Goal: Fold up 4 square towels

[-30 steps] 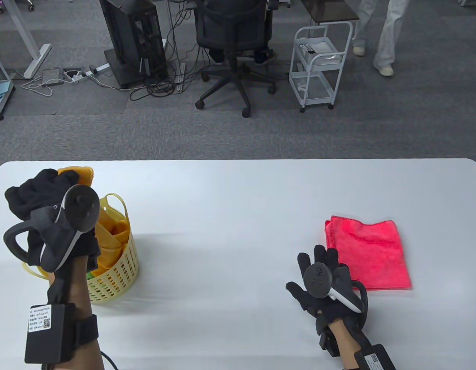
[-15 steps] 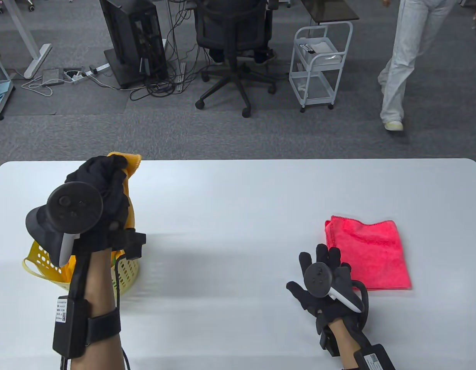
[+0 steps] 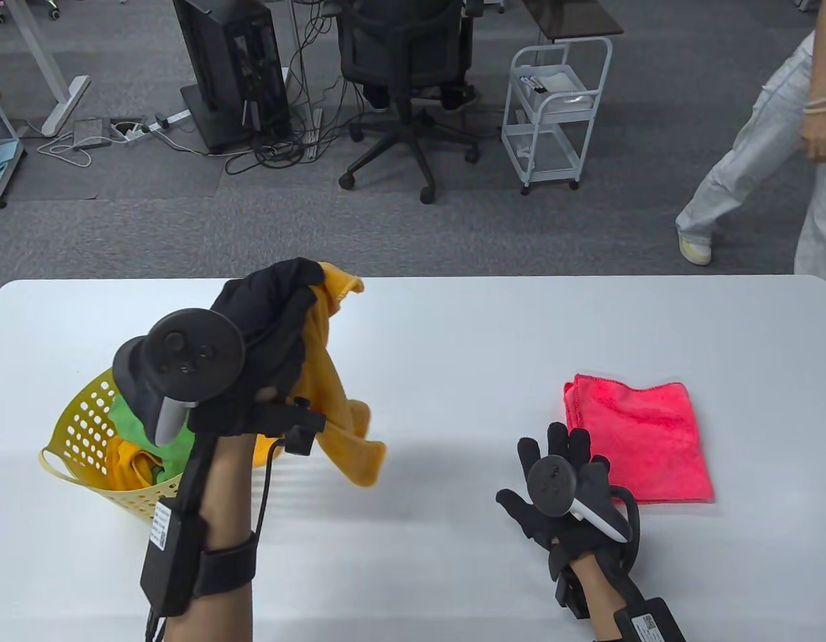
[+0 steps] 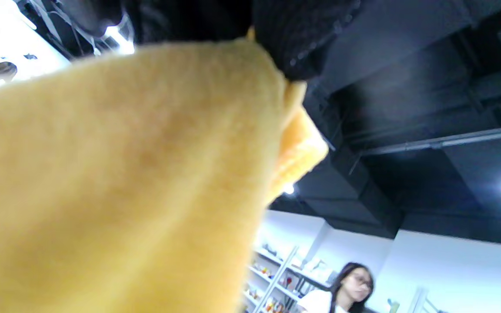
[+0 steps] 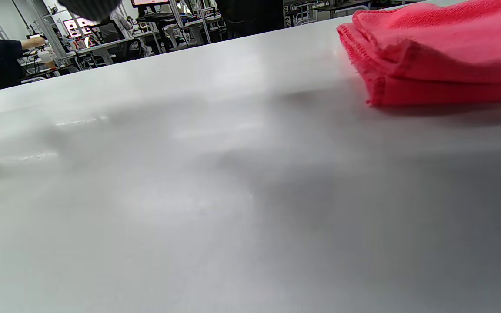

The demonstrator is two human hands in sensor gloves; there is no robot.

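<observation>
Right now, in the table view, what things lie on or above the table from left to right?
Basket → left hand holding orange towel → right hand → folded pink towel.

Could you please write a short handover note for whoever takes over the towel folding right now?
Left hand grips an orange towel and holds it in the air beside the basket.
Right hand lies open on the table, holding nothing.
Done: one pink towel lies folded at the right.
Left: fold the orange towel, then the green towel and another orange one in the basket.
</observation>
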